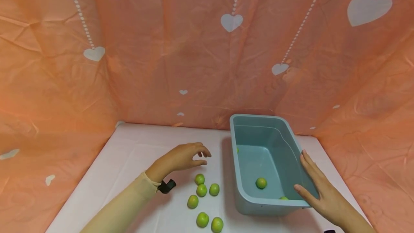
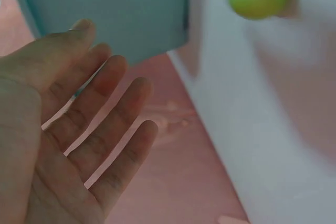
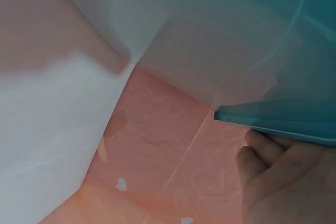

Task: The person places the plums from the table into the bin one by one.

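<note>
The left hand [image 1: 185, 157] is empty, its fingers loosely bent and apart, with the thumb clear of them. Just below the fingertips, on the near side, lies the closest green fruit [image 1: 199, 179]; five more are scattered beyond it, toward the person's body, all on the white tablecloth [image 1: 129, 146]. To the right of these fingertips, a little apart from them, stands a blue-grey plastic tub [image 1: 258, 209].

On the tub's far side, the right hand [image 1: 323, 193] rests on the rim, fingers straight and thumb spread wide over the near corner; how hard it presses I cannot tell. Left of that thumb, one fruit lies in full view on the tub floor; two others show only in part.

This looks like the point between two transfers: the left fingers probably need to drop, close lightly round one fruit and lift it over the rim, while the right hand steadies the tub.
</note>
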{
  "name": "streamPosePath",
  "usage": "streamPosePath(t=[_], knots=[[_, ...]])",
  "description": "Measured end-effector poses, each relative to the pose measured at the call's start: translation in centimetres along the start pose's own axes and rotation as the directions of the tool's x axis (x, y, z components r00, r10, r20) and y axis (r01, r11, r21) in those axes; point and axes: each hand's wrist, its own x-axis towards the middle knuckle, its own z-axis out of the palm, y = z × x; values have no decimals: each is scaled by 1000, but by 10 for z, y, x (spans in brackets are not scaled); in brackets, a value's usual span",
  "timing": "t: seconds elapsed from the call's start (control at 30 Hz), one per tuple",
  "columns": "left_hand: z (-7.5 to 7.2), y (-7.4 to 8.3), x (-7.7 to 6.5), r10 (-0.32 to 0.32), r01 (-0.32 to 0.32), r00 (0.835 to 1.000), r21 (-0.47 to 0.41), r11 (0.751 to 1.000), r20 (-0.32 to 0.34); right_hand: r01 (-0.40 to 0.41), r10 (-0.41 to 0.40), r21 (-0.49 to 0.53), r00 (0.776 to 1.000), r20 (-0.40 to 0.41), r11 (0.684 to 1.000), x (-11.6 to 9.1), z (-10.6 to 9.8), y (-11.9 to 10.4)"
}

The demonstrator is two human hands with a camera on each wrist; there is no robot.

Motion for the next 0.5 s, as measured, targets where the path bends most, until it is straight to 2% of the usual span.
streamPosePath(t=[0.2, 0.5], knots=[[8, -11, -11, -18, 17, 999, 5, 1000, 38, -2, 2, -6, 1000, 3, 1000, 0, -1, 0], [18, -20, -21, -38, 48, 988, -66, 997, 147, 12, -12, -6, 1000, -10, 1000, 0, 0, 0]])
